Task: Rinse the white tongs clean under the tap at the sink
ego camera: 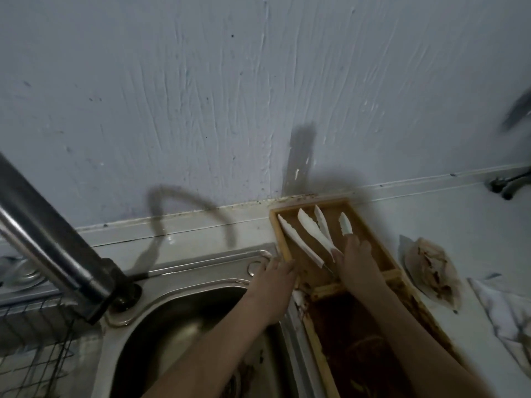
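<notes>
A pale blue-grey wall (258, 96) with rough brush marks fills the upper part of the view, above a light counter (448, 225) that runs behind and to the right of both hands. A steel sink (178, 326) takes up the lower left, its basin lying under the left forearm. A thick, dark metal tap (51, 239) slants down from the left edge to its base on the sink rim, well left of the left hand. A wire rack (31, 340) sits at the far left.

To the right of the sink, a long wooden tray (370, 245) with raised sides lies on the counter, its near part stained dark brown under the right forearm. Further right of the right hand lie a crumpled, brown-stained paper (434, 271) and a white cloth (500, 308).

The white tongs (313, 234) lie in the far end of the tray, just beyond the fingertips of both hands. Several white scalloped blades fan out there, tips pointing toward the wall; how many pairs they make up cannot be told.

The left hand (273, 280) reaches across the sink rim, fingers loosely spread and open, their tips at the left edge of the tray beside the leftmost blade; it grips nothing visible. The right hand (359, 262) rests inside the tray, palm down, fingers on the near ends of the white blades. The image is blurred, so whether it has closed around them cannot be told.
</notes>
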A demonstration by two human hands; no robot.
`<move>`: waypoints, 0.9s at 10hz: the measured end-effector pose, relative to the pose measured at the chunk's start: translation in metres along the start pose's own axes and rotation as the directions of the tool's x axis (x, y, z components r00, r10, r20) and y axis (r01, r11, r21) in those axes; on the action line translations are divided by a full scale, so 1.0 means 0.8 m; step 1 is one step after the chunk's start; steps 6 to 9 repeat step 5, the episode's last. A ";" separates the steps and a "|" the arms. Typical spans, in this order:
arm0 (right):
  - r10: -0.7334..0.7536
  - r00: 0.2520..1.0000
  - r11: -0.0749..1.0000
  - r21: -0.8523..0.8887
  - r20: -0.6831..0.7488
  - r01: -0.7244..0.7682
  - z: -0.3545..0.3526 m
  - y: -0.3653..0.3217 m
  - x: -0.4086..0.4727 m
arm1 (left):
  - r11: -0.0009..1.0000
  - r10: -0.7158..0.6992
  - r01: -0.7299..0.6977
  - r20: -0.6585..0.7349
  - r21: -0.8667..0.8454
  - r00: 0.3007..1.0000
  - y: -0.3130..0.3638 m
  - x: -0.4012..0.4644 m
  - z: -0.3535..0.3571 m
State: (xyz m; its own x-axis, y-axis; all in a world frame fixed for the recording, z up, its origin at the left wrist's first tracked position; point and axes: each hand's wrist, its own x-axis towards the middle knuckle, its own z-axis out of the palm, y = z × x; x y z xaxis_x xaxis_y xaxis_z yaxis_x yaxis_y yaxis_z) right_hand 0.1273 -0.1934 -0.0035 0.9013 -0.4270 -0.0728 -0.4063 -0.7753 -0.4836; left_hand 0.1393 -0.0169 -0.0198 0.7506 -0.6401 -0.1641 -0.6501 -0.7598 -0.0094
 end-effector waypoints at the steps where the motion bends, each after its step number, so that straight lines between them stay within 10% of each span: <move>1: -0.023 0.999 0.999 0.022 -0.040 0.024 0.008 0.002 0.011 | 0.997 -0.020 0.021 0.017 -0.079 1.000 0.000 0.004 0.004; 5: -0.080 0.996 0.973 -0.221 -0.029 0.072 0.016 0.003 0.016 | 0.895 -0.012 0.056 0.101 -0.442 0.995 -0.018 -0.011 -0.014; 9: -0.080 0.996 0.973 -0.221 -0.029 0.072 0.016 0.003 0.016 | 0.895 -0.012 0.056 0.101 -0.442 0.995 -0.018 -0.011 -0.014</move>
